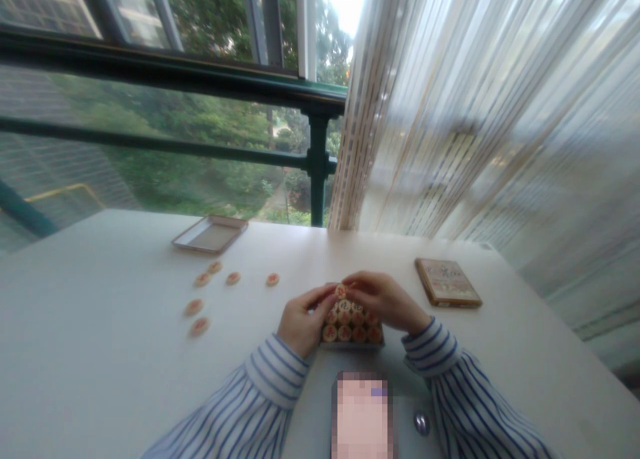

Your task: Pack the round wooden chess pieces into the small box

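Observation:
Round wooden pieces (344, 333) with red or dark characters stand in rows in a small tray (353, 346) at the centre of the white table. At the far end of these rows, one round piece with a red character (341, 291) is pinched between the fingertips of both hands. My left hand (306, 318) is closed on its left side, thumb and fingers together. From the right, my right hand (384, 299) reaches over the rows, its fingertips closed at the same piece and its palm hiding some of the pieces.
Several loose round pieces (233, 278) lie on the white table (125, 326) to the left. Behind them is a shallow open box part (213, 236). A flat printed box (448, 282) lies right. Nearer are a pixelated object (363, 419) and a small shiny oval object (421, 422).

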`<state>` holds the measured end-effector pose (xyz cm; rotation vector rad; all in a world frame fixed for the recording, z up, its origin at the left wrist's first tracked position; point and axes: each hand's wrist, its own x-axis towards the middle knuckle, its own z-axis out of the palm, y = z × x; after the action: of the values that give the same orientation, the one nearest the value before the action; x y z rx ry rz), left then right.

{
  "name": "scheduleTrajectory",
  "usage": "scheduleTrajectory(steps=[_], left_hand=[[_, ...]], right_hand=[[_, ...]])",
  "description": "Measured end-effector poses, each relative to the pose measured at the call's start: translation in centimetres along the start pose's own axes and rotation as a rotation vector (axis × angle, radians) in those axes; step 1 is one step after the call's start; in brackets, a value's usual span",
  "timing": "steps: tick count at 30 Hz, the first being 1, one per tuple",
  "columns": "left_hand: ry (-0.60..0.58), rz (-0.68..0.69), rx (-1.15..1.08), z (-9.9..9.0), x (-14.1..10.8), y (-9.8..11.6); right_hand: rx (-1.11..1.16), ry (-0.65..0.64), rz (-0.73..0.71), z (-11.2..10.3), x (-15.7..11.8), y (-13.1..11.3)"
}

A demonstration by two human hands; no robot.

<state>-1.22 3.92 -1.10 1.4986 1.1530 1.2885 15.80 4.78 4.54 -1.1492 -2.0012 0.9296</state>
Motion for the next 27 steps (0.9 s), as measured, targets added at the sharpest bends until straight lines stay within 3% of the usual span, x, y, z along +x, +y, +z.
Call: scheduleTrajectory(steps=[16,27], left_hand=[[-0.005,-0.083,-0.078,-0.2,0.1,1.2],[-0.038,-0.080,-0.174,-0.2,0.2,0.6]], right_hand=[[-0.070,-0.028,-0.044,0.0,-0.2,0.1],[-0.167,-0.008,-0.137,0.2,-0.4,-0.2]])
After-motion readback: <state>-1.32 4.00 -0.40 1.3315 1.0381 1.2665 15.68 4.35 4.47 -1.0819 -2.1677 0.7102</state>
